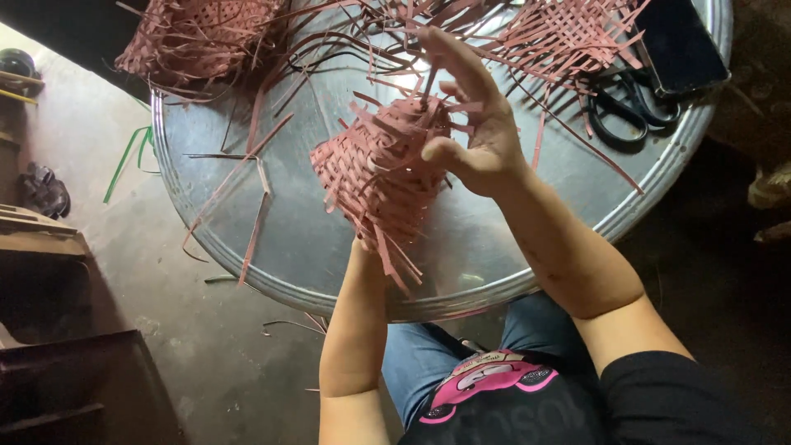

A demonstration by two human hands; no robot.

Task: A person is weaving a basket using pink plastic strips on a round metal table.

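Floor (173,297): bare concrete is seen at the left, with green strips (128,156) lying on it near the bench edge.
Finished basket (198,37): a reddish woven basket with loose ends is set at the far left of the bench.
Bench (313,239): a round metal top with a raised rim is seen; loose reddish strips (259,206) are scattered on its left part.
Left hand (362,239): it is almost wholly hidden behind the half-woven basket, only the wrist and forearm being shown below it; whether the fingers are closed on the basket cannot be told, though the basket appears to be borne from that side.
Half-woven basket (379,169): a small reddish piece of flat strips is held up above the bench, near its middle, between the two hands, with unwoven ends sticking out all round.
Right hand (474,115): it is laid against the right side of the half-woven basket, the fingers spread and stretched upward and the thumb bent toward the weave; nothing is clamped in it.
Flat woven mat (568,33): an open lattice of reddish strips is laid at the far side of the bench.
Scissors (626,103): a black-handled pair is laid just beside the mat.
Dark flat object (680,41): it is laid at the bench's right rim, touching the scissors.
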